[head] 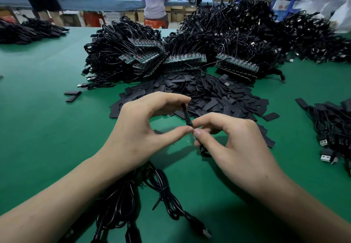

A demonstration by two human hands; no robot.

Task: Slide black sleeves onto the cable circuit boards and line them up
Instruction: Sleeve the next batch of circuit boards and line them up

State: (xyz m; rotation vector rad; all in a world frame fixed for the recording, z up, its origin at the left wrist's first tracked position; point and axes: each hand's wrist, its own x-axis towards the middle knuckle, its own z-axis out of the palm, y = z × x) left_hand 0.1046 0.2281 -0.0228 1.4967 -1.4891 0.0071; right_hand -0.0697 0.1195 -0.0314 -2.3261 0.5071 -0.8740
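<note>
Sleeve (186,116) pinched end to end by left hand (140,128).
Long axis runs away from the body, tilted; right hand (233,144) pinches cable (204,150) at its near end.

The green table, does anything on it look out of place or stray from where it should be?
Two black sleeves lie by themselves on the green table, off to the left of the main sleeve pile. One more sits loose at the pile's right edge. Nothing looks damaged.
</note>
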